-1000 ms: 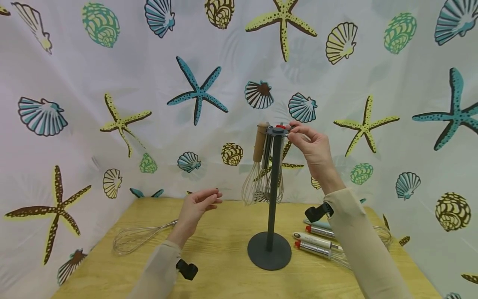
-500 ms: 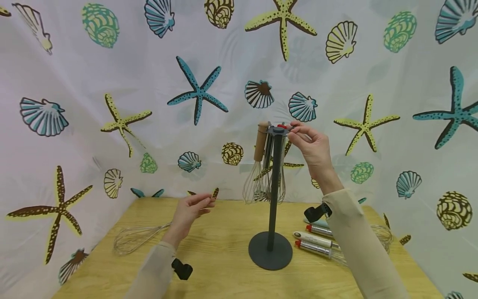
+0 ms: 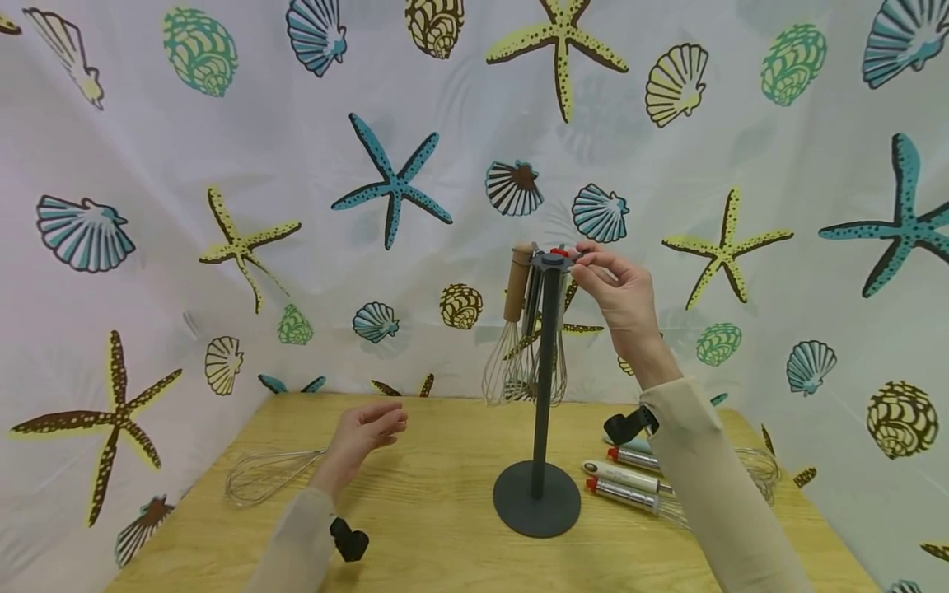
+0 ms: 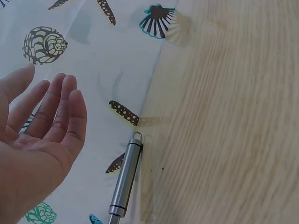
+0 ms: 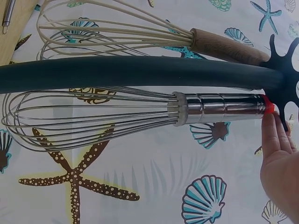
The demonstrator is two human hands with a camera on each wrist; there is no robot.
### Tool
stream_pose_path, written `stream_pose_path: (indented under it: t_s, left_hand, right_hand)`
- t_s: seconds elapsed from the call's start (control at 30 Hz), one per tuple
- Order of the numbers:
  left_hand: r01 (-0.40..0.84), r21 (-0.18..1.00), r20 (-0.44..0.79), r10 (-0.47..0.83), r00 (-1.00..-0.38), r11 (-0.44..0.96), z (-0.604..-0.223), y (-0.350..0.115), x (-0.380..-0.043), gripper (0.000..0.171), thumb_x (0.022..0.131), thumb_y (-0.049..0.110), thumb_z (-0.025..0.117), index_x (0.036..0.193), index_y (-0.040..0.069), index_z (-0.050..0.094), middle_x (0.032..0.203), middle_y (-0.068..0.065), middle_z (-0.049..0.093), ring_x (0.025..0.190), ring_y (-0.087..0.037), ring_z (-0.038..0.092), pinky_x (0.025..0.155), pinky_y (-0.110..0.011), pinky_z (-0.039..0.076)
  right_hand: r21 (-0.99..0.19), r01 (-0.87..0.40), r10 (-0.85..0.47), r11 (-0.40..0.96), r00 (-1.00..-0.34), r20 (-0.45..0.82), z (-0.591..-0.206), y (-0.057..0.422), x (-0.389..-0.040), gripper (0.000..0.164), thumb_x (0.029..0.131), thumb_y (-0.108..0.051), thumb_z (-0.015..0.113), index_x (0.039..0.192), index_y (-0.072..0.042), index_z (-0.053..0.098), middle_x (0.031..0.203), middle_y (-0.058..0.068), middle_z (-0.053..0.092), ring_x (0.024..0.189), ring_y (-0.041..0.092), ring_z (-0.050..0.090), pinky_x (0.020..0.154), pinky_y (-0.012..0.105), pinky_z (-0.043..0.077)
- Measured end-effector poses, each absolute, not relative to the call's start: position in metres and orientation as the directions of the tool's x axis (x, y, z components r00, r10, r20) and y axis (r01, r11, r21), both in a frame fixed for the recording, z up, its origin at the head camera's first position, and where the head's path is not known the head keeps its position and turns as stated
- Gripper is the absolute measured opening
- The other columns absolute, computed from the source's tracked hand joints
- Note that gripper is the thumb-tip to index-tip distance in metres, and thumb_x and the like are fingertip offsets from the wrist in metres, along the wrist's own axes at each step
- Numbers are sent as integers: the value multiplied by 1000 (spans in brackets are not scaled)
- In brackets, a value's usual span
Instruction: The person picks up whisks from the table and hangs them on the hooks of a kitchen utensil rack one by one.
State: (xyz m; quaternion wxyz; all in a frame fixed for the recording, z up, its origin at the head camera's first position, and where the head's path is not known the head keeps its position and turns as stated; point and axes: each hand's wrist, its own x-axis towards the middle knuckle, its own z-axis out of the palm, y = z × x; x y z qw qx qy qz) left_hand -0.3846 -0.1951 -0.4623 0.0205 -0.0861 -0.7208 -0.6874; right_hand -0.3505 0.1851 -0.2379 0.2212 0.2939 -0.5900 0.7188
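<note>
One shiny wire whisk [image 5: 201,108], round-based stand [image 3: 544,395], fingers [image 5: 271,137] at its top

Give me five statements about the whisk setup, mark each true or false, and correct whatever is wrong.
1. The right hand is at the top of the whisk stand. True.
2. The left hand is gripping a whisk. False: the left hand holds nothing, its fingers relaxed.
3. A wooden-handled whisk hangs from the whisk stand. True.
4. The whisk stand is lying on its side. False: the whisk stand is upright, its round base on the wood-grained table.
5. The backdrop cloth is patterned with starfish and seashells. True.
</note>
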Motion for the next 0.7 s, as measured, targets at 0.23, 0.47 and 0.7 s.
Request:
stream_pose_path:
  t_s: [0.23, 0.47, 0.7]
  left_hand:
    - [130, 990, 128, 40, -991, 57, -474, -207, -392, 50, 97, 23, 63, 140, -2, 51, 110, 4, 71, 100, -10, 69, 88, -31, 56]
    - [85, 983, 92, -37, -995, 162, -478, -220, -400, 49, 97, 23, 63, 137, -3, 53, 119, -8, 69, 105, -18, 67, 90, -34, 55]
    - [89, 946, 98, -15, -995, 311, -477, -232, -407, 44, 98, 24, 61, 134, -3, 57, 128, -20, 63, 108, -24, 65, 92, -40, 54]
  right_hand:
    - [-717, -662, -25, -218, -731, 682, -238, 188, -351, 8, 86, -19, 76, 87, -15, 70, 131, 7, 58, 111, 14, 65, 100, 26, 48]
    - [-718, -660, -25, -222, -732, 681, -239, 188, -351, 8, 85, -19, 76, 86, -15, 70, 132, 8, 57, 109, 13, 66, 100, 26, 48]
    - [-728, -653, -32, -209, -740, 672, -238, 187, -351, 8, 86, -20, 76, 87, -15, 70, 132, 6, 58, 107, 13, 66, 99, 26, 48]
